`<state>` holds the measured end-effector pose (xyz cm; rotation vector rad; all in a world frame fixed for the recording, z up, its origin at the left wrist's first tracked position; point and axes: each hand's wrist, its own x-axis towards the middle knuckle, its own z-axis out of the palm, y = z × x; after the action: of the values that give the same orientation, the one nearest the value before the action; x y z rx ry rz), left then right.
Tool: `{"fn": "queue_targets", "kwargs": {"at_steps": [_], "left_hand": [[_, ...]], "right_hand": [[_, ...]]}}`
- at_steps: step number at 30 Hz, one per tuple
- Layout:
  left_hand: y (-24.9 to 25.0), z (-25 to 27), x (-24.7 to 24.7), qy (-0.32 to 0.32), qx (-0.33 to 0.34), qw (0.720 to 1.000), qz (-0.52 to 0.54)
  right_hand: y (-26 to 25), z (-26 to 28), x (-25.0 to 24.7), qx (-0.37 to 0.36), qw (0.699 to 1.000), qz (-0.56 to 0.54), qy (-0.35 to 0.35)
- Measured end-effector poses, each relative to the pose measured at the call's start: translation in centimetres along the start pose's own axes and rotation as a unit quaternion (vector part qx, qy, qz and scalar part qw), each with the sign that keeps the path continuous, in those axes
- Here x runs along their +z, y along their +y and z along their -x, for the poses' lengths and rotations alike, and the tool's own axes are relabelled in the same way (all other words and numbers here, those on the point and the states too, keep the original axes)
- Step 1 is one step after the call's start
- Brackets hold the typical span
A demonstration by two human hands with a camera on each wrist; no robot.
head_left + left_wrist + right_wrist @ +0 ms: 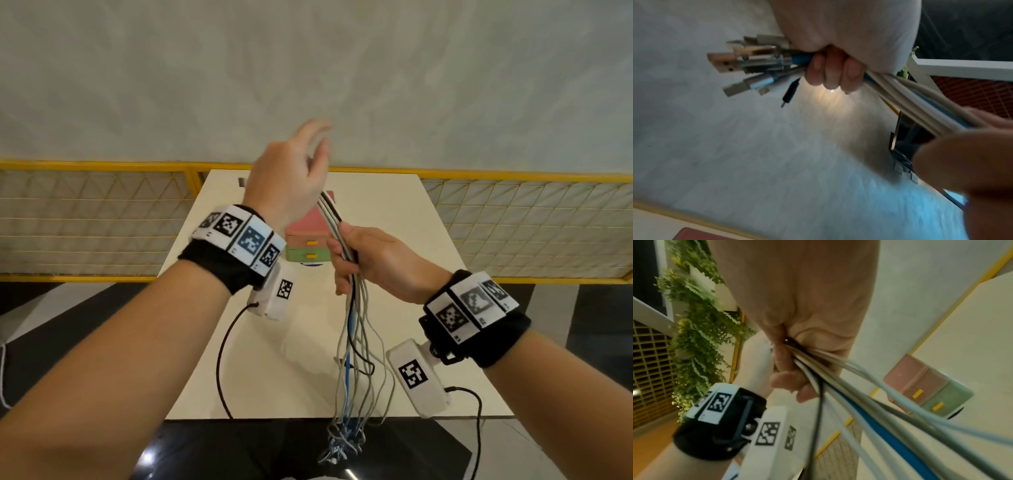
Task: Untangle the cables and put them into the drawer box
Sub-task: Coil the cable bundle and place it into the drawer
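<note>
A bundle of white, grey, blue and black cables (pixel 356 325) is stretched between my two hands above the white table (pixel 274 359). My left hand (pixel 291 171) is raised; in the left wrist view its fingers (pixel 834 76) curl round the bundle just behind the USB plugs (pixel 729 63). Lower down, my right hand (pixel 370 260) grips the same bundle (pixel 879 410) in a fist. The free ends (pixel 342 442) hang past the table's near edge in a tangle. The drawer box (pixel 308 240), with pink and green drawers shut, stands on the table behind my hands.
A yellow mesh fence (pixel 85 219) runs behind the table, with a pale wall above it. Black leads (pixel 219 359) dangle from both wrist cameras. Dark floor lies below the table's near edge. A plant wall (pixel 701 321) shows in the right wrist view.
</note>
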<state>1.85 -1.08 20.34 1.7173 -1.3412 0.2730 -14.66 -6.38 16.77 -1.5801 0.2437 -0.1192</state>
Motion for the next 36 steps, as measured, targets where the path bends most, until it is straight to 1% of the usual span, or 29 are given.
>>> {"fn": "queue_targets", "kwargs": {"at_steps": [2,4,6,7,9,10,11,12,13,14,15,16,17,18,19,20,22,23,25,27,28,30,32,34,36], "left_hand": [[-0.5,-0.5,-0.6,0.046,-0.025,0.999,0.012],[-1.1,-0.3,-0.9,0.076,-0.045,0.995,0.036],[-1.8,0.3,-0.9,0.082,-0.067,0.993,0.044],[-2.2,0.6,-0.9,0.070,-0.080,0.994,0.040],[-2.7,0.9,-0.9,0.013,-0.094,0.995,-0.002],[-2.8,1.1,-1.1,-0.028,-0.087,0.994,-0.052],[-2.6,1.5,-1.2,-0.059,-0.060,0.991,-0.103],[-2.1,2.0,-1.2,-0.077,-0.010,0.988,-0.130],[-1.2,2.6,-1.1,-0.095,0.045,0.986,-0.130],[-0.2,3.4,-0.7,-0.128,0.078,0.982,-0.117],[0.6,4.3,-0.1,-0.181,0.082,0.974,-0.113],[1.1,5.0,0.5,-0.241,0.059,0.962,-0.117],[1.0,5.5,1.0,-0.288,0.021,0.951,-0.113],[0.8,5.9,1.2,-0.309,-0.018,0.947,-0.087],[0.6,6.1,1.3,-0.302,-0.045,0.951,-0.051],[0.5,6.0,1.2,-0.278,-0.056,0.959,-0.025],[0.5,5.5,0.9,-0.204,-0.036,0.978,-0.017],[0.4,5.0,0.7,-0.159,-0.028,0.987,-0.006],[-0.2,3.7,0.0,-0.066,-0.048,0.996,0.043],[-1.1,2.3,-1.2,0.022,-0.087,0.991,0.100],[-1.5,1.7,-1.7,0.051,-0.101,0.987,0.117],[-1.9,1.2,-2.4,0.074,-0.107,0.984,0.119],[-2.1,1.1,-2.6,0.074,-0.102,0.987,0.103],[-2.8,1.2,-2.7,0.076,-0.110,0.987,0.088],[-3.7,1.5,-2.7,0.083,-0.130,0.984,0.092]], "right_hand": [[0.9,0.4,0.1,-0.001,1.000,0.016,-0.019],[1.7,0.9,0.3,0.010,0.999,0.030,-0.025],[2.0,1.1,0.3,0.020,0.998,0.060,-0.014],[2.0,1.2,0.3,0.026,0.997,0.076,-0.001],[2.2,1.2,0.2,0.041,0.994,0.095,0.031],[2.3,1.1,0.2,0.043,0.992,0.109,0.048],[2.4,1.0,0.4,0.042,0.989,0.129,0.063],[2.4,0.8,0.7,0.039,0.985,0.149,0.072],[2.3,0.6,1.0,0.035,0.982,0.166,0.078],[2.1,0.3,1.4,0.031,0.980,0.178,0.082],[1.9,0.1,1.7,0.027,0.978,0.188,0.086],[1.6,0.0,2.0,0.027,0.976,0.197,0.091],[1.4,-0.1,2.1,0.028,0.975,0.199,0.093],[1.3,-0.1,2.1,0.033,0.977,0.189,0.088],[1.2,-0.1,1.9,0.042,0.983,0.162,0.080],[1.3,0.0,1.7,0.051,0.989,0.117,0.069],[1.6,0.3,1.3,0.049,0.998,0.011,0.038],[2.0,0.6,1.1,0.042,0.999,-0.022,0.017],[3.2,1.4,1.0,0.038,0.998,-0.048,-0.032],[4.5,2.4,1.2,0.054,0.995,-0.053,-0.065],[5.1,2.8,1.4,0.057,0.994,-0.056,-0.071],[5.4,3.1,1.8,0.058,0.993,-0.080,-0.060],[5.1,3.0,1.6,0.061,0.992,-0.110,-0.026],[4.6,2.9,0.9,0.052,0.995,-0.085,-0.002],[4.1,2.9,0.1,0.049,0.999,-0.021,-0.005]]}}
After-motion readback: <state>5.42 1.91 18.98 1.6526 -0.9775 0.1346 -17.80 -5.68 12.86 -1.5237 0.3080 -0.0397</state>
